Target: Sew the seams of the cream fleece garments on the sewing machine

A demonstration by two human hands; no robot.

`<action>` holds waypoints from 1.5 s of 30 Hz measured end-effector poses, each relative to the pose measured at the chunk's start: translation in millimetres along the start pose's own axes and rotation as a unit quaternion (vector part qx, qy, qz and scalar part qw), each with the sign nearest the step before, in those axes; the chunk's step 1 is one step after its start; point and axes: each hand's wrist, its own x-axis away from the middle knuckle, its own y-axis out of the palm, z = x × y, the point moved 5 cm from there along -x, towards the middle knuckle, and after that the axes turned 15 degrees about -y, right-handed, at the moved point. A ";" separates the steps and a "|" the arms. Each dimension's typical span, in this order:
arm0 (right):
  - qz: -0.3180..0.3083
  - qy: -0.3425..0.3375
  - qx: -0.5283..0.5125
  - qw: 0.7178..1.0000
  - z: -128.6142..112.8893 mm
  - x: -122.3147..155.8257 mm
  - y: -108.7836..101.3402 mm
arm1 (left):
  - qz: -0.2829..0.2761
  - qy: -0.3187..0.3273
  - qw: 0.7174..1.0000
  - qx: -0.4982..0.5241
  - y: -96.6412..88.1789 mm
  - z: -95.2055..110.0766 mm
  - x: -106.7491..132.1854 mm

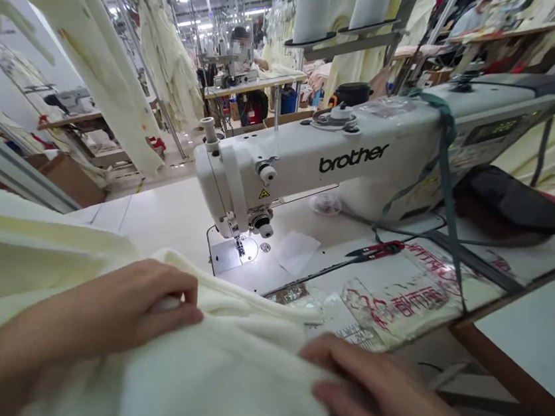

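Observation:
A large piece of cream fabric (238, 377) spreads across the lower left and middle, in front of a white sewing machine (297, 163). My left hand (146, 306) pinches a fold of this fabric between thumb and fingers. Closed on its right edge is my right hand (367, 392), somewhat blurred, with the fabric between thumb and fingers. Both hands are nearer to me than the lit needle plate (234, 255). The fabric lies apart from the presser foot (240, 245). A dark patch below my right hand is too blurred to make out.
Red-handled thread snips (378, 248) lie on the machine table (147, 210), beside printed plastic packets (397, 305). A small white scrap (299, 250) rests right of the needle plate. Thread cones (314, 5) stand above. Cream cloth hangs at left. A person sits at another machine behind.

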 end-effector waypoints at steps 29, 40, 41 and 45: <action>-0.185 0.059 -0.208 0.959 30.4 -90.8 0.5 | -0.052 -0.011 0.980 0.191 53.2 54.4 -59.7; -0.188 0.058 -0.164 0.967 27.8 -98.1 -5.3 | -0.078 0.000 0.968 0.240 54.7 60.1 -60.0; -0.189 0.057 -0.158 0.968 27.6 -97.3 -6.3 | -0.071 -0.005 0.966 0.248 54.7 60.0 -59.7; -0.167 0.053 -0.118 0.977 26.8 -94.0 -12.7 | -0.034 -0.012 0.967 0.251 54.9 60.1 -56.5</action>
